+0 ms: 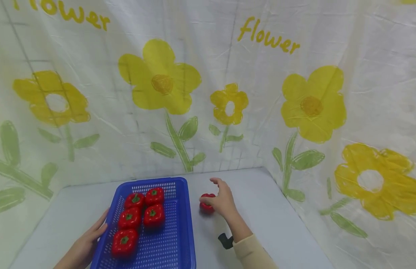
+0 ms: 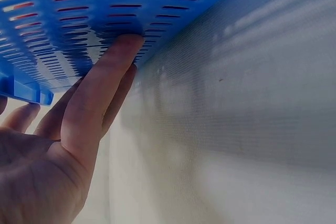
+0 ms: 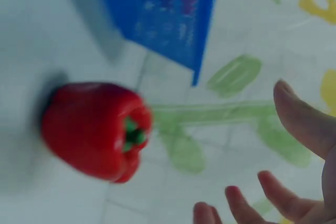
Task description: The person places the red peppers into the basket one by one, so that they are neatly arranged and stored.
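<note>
A single red bell pepper (image 1: 206, 207) with a green stem stands on the white table, right of the blue basket (image 1: 191, 239). My right hand (image 1: 224, 200) hovers over it with thumb and fingers spread apart. The right wrist view shows the same pepper (image 3: 94, 132) apart from the fingertips (image 3: 233, 195), with nothing in the grasp. Against the basket's left side lies my left hand (image 1: 88, 243); its fairly straight fingers touch the slotted outer wall (image 2: 131, 6) in the left wrist view. Several red peppers (image 1: 129, 218) sit in the left part of the basket.
A small black object (image 1: 225, 241) shows beside my right wrist, above the cuff of a cream sleeve (image 1: 251, 252). Behind the white table (image 1: 261, 216) hangs a pale curtain (image 1: 208, 160) printed with yellow flowers, which also borders both sides.
</note>
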Demonstrator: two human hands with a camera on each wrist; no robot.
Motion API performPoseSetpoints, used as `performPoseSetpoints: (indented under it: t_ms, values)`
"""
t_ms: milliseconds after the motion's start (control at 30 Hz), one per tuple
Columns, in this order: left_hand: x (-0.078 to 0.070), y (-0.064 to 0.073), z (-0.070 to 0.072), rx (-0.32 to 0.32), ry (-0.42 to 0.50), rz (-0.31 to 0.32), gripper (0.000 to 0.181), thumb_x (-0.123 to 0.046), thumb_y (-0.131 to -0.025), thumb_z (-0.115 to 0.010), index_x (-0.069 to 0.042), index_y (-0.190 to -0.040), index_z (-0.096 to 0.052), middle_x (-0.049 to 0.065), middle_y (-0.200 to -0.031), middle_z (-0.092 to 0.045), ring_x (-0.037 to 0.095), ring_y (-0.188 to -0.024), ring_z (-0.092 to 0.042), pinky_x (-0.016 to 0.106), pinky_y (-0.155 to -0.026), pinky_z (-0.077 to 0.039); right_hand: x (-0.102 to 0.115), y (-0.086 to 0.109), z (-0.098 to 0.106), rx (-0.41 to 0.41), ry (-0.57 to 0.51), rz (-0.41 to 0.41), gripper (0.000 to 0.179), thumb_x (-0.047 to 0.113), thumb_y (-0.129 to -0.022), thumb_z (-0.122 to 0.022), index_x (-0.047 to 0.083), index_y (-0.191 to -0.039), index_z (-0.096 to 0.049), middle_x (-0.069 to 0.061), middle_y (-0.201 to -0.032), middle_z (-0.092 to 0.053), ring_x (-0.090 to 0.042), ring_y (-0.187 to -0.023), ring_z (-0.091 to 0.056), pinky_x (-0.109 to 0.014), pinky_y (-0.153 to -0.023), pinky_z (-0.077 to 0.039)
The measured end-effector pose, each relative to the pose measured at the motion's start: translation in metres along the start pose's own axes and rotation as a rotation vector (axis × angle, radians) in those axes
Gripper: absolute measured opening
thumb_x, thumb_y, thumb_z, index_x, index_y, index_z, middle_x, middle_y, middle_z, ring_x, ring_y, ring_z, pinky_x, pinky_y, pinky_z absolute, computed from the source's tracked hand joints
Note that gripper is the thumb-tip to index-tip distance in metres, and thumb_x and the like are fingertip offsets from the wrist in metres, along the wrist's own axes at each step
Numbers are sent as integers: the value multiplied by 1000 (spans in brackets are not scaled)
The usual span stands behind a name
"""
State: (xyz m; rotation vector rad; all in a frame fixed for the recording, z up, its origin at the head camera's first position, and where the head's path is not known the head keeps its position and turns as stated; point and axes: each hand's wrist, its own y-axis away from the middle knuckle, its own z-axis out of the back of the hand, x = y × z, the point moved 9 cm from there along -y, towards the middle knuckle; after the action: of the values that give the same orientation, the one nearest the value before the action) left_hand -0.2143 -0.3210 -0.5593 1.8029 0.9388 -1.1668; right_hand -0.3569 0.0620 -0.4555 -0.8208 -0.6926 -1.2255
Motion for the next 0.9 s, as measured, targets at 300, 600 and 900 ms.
performPoseSetpoints:
  t_ms: [300,600,900]
  values:
    - [0,0,2,-20,-23,17,60,-39,-112,-18,-37,-153,26,-45,-124,-43,2,-119,-55,52,-102,-51,-55,-6,-15,149,70,-114,93,17,-69,-94,13,-150,-47,-19,-153,-45,-43,-142,-40,-64,-110,-39]
    - [2,-1,7,-80,-66,51,62,-42,-112,-21,-36,-154,25,-12,-168,-15,4,-121,-54,53,-102,-50,-77,-7,-33,226,36,-129,84,10,-73,-90,9,-147,-50,-21,-147,-51,-43,-130,-53,-58,-100,-50]
    - [5,1,7,-95,-68,73,64,-44,-111,-21,-35,-154,25,2,-170,2,8,-122,-55,54,-102,-50,-84,-5,-32,181,53,-150,79,10,-74,-89,2,-143,-51,-21,-140,-54,-39,-124,-57,-53,-98,-53]
